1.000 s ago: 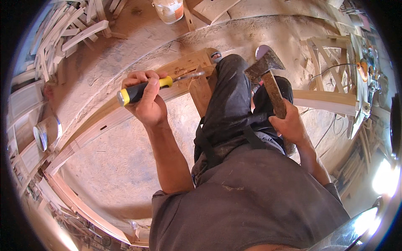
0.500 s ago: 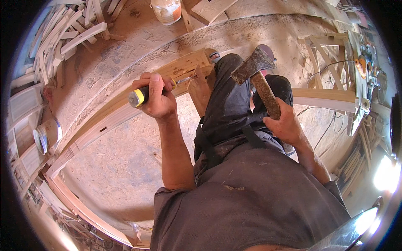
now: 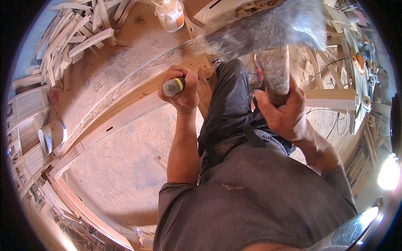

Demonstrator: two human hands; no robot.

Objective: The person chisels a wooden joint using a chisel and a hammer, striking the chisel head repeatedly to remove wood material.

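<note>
My left hand (image 3: 187, 94) is closed around the black and yellow handle of a chisel (image 3: 173, 87), its butt end toward me. The chisel's blade is hidden behind the fist, which is above a pale timber frame (image 3: 146, 95) beside my left knee. My right hand (image 3: 287, 112) grips the wooden handle of a hatchet (image 3: 274, 69). Its worn metal head is raised high, large and blurred by motion, and covers part of the floor beyond my knees.
Scrap wood strips (image 3: 79, 39) are heaped at the far left. A white bucket (image 3: 169, 16) stands at the back, another tub (image 3: 53, 136) at the left. On the right are a wooden trestle (image 3: 331, 98), a cable and a tool-strewn bench (image 3: 360, 79).
The hatchet has swung up and closer to my view in my right hand. My left hand has shifted right and turned the chisel upright, so its blade no longer shows.
</note>
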